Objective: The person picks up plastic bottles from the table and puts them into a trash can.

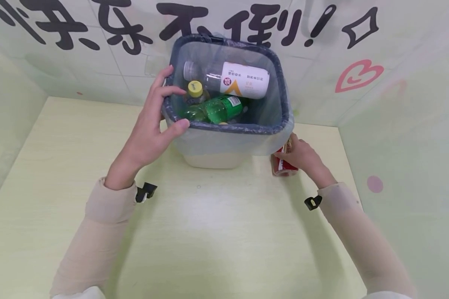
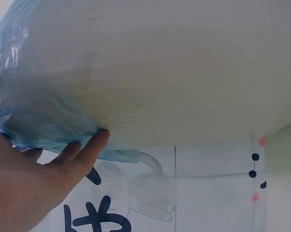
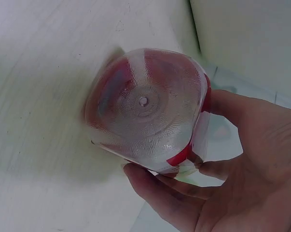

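Note:
A cream trash bin (image 1: 209, 161) lined with a thin bluish plastic bag (image 1: 232, 141) stands against the back wall. My left hand (image 1: 146, 128) holds its left rim, with thumb and fingers spread over the edge; in the left wrist view, fingers (image 2: 94, 145) press the bag there. Inside lie a green plastic bottle (image 1: 224, 109), a white-labelled bottle (image 1: 245, 81) and a yellow-capped bottle (image 1: 195, 90). To the bin's right, my right hand (image 1: 304, 154) grips a clear plastic bottle with a red label (image 1: 284, 166). Its transparent base (image 3: 144, 104) faces the right wrist camera.
The pale wooden table (image 1: 194, 232) extends in front of the bin. Behind it rises a wall (image 1: 134, 79) with large black lettering, and light side walls (image 1: 408, 174) close off both sides. Black clips (image 1: 313, 202) sit at both sleeve cuffs.

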`<state>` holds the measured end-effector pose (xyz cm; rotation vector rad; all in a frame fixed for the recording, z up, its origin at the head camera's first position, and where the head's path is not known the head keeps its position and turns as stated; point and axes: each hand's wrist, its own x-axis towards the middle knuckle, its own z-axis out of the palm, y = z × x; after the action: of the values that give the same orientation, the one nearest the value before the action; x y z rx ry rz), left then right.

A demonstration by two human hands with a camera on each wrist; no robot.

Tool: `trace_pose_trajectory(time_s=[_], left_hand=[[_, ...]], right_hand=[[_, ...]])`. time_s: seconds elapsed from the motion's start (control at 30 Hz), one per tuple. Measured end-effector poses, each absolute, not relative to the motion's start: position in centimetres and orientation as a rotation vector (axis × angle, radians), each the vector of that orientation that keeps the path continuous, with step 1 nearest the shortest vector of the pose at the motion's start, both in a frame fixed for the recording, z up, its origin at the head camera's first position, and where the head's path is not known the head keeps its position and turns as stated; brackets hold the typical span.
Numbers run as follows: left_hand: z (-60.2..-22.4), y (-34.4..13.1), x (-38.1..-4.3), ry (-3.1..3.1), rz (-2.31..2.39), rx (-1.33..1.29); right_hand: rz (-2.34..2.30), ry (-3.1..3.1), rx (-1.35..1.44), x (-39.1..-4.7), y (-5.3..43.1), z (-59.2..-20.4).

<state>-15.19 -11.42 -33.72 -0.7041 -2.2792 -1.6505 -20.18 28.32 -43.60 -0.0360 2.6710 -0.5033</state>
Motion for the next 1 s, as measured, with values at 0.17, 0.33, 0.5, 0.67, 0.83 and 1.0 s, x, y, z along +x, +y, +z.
trace_pose_trajectory(time_s=[0.17,0.33,0.5,0.67,0.83,1.0], left_hand=[[-33.7,-11.5,-15.2,-2.279,-1.644,-0.703],[-33.8,-11.5,-15.3,-2.276,-1.650,-0.705],[-33.8,-11.5,-15.3,-2.273,-1.652,-0.709],[-33.9,-11.4,-15.3,-2.285,-1.635,-0.704],[-34.0,-11.5,-15.3,-2.288,-1.626,-0.702],[-33.9,-11.6,-15.3,-2.289,-1.619,-0.703]], right_hand=[[-0.510,2.665,-0.015,-19.9,28.1,-43.4],[-0.522,2.652,-0.008,-19.9,28.1,-43.2],[-0.559,2.642,0.002,-19.9,28.2,-43.4],[-0.591,2.619,0.033,-19.8,28.3,-43.4],[-0.584,2.619,0.038,-19.7,28.6,-43.2],[-0.578,2.643,0.042,-19.7,29.1,-42.2]])
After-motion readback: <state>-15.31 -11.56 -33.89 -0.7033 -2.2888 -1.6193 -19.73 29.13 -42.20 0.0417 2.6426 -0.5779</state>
